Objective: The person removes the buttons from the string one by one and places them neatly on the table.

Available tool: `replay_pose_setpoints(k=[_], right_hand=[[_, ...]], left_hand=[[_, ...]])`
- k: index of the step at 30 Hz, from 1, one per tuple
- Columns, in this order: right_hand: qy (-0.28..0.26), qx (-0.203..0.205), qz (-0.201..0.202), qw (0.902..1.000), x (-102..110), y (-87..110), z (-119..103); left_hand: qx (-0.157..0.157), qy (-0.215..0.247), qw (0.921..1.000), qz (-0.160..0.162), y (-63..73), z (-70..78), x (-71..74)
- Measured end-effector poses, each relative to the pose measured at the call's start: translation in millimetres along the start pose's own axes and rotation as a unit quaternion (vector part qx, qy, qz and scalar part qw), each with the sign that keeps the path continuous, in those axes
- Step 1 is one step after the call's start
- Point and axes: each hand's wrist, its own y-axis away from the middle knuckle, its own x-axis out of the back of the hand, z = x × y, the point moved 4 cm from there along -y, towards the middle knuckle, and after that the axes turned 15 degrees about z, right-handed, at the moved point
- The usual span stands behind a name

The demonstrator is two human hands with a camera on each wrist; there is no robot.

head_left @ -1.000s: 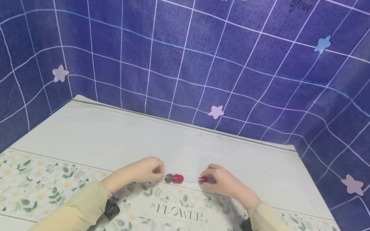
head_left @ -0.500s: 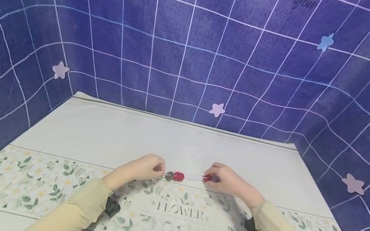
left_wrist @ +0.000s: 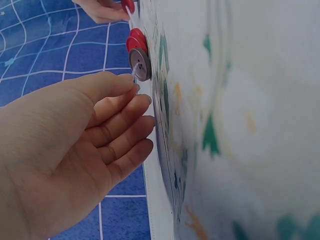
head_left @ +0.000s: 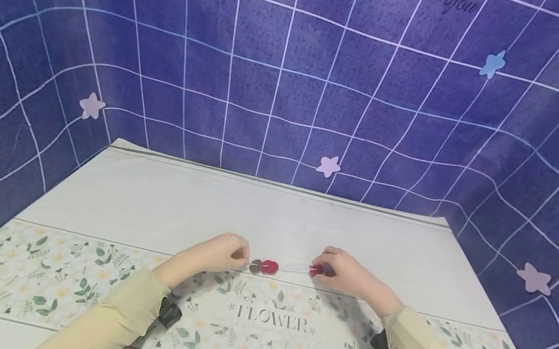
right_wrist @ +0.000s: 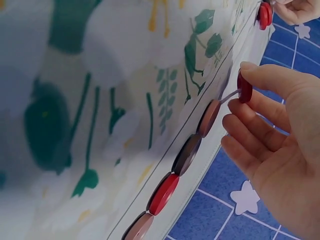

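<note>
Thumb and forefinger of my left hand [head_left: 217,253] pinch a pale string [left_wrist: 135,71] beside a grey-brown button [left_wrist: 140,64] threaded on it. Two overlapping red buttons [head_left: 270,267] lie right after that one. Along the stretched string to the right, my right hand [head_left: 348,276] pinches another red button [right_wrist: 245,87] by its edges. Past that hand, in the right wrist view, a brownish-pink button [right_wrist: 209,118], a dark brown button [right_wrist: 187,155], a red button [right_wrist: 164,194] and a pink button [right_wrist: 139,229] follow in a row close over the cloth.
A white cloth [head_left: 186,195] with a printed floral band [head_left: 70,281] covers the table. Behind and at both sides hangs a blue gridded curtain [head_left: 248,94] with stars. Black straps [head_left: 169,313] show at both wrists.
My right hand has moved a little to the right with the red button, widening the string gap to the two red ones. The left hand keeps nearly the same place.
</note>
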Motion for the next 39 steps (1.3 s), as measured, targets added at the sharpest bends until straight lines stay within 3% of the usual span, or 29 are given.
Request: replay_pose_setpoints(k=[31,39], right_hand=[[-0.008,0.021,0.037,0.9991,12,7.8,1],[-0.017,0.007,0.024,0.9995,15,9.2,1]], left_hand=[[-0.003,-0.01,0.9999,0.004,-1.1,-3.1,-4.1],[-0.009,-0.002,1.0,0.002,-1.3,-1.0,-2.2]])
